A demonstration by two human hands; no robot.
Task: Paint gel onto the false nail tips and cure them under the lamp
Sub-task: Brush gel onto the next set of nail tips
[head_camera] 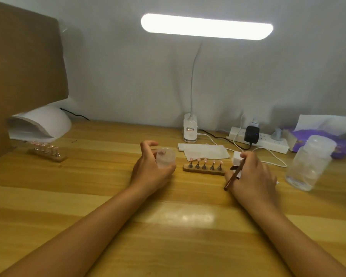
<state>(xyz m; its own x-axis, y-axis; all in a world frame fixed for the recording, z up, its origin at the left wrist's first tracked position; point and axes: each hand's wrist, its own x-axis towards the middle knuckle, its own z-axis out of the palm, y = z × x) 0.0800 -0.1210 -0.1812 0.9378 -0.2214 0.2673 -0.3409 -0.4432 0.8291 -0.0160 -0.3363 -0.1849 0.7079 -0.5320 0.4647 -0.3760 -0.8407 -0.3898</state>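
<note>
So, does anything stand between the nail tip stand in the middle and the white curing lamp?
Yes. The left hand, holding a small clear cup, lies just left of that stand, and a second stand of tips sits before the lamp.

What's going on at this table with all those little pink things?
A person is doing false nails. The left hand grips a small frosted cup; the right hand holds a brush beside a wooden stand of five pink nail tips. A second stand of tips sits in front of the white curing lamp at the far left.
</note>
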